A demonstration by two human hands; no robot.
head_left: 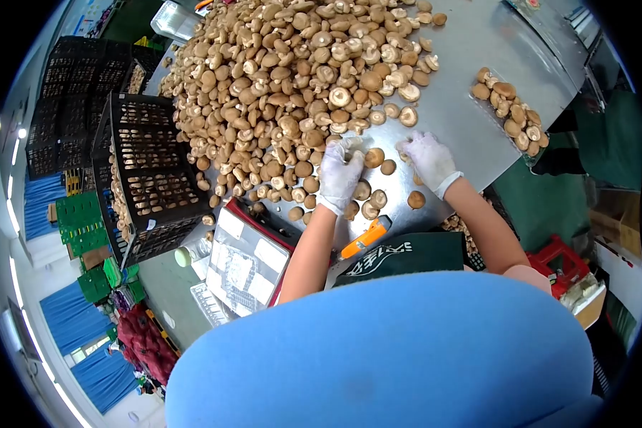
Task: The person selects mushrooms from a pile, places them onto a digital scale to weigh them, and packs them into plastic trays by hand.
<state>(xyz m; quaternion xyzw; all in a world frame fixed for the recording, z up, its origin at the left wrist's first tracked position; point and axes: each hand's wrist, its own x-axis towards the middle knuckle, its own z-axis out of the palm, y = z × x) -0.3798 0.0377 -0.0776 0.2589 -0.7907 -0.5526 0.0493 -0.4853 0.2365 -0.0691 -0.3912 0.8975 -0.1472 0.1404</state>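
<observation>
Blue fabric nearest, broad across the bottom, above a dark green apron. Beyond, a shiny metal table under a big heap of brown mushrooms, with a few loose between two gloved hands. Left hand half curled beside a loose mushroom; right hand with fingers bent low over the metal; for both, hold impossible to tell. Near the table's edge, an orange-handled tool; at right, a filled tray. Around: black crates, green floor, blue curtains.
</observation>
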